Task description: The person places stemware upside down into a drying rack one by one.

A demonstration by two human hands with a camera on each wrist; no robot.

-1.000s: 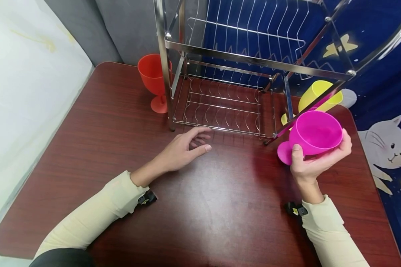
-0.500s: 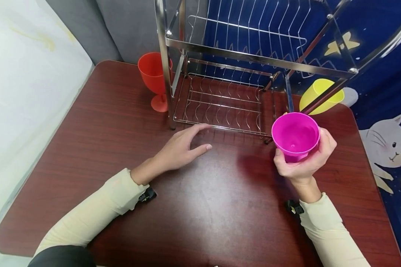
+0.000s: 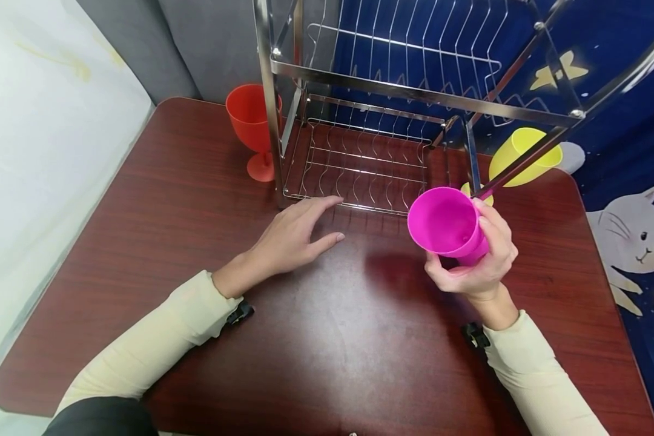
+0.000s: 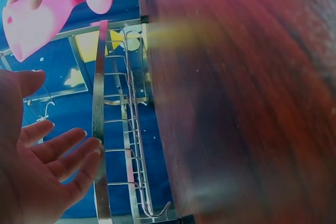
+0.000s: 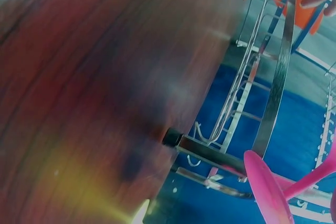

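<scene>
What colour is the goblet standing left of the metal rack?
The goblet is a plain red-orange, seen best in the head view, beside the rack.

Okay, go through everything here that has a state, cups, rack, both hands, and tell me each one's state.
Magenta plastic-looking stemmed goblet: empty, tilted, held off the reddish-brown wood-grain table.
Right hand: gripping the magenta goblet.
Left hand: holding nothing, fingers apart.
Red plastic-looking stemmed goblet: standing upright.
Yellow plastic-looking goblet: standing, partly hidden.
Silver metal tiered dish rack: standing on the table.
</scene>
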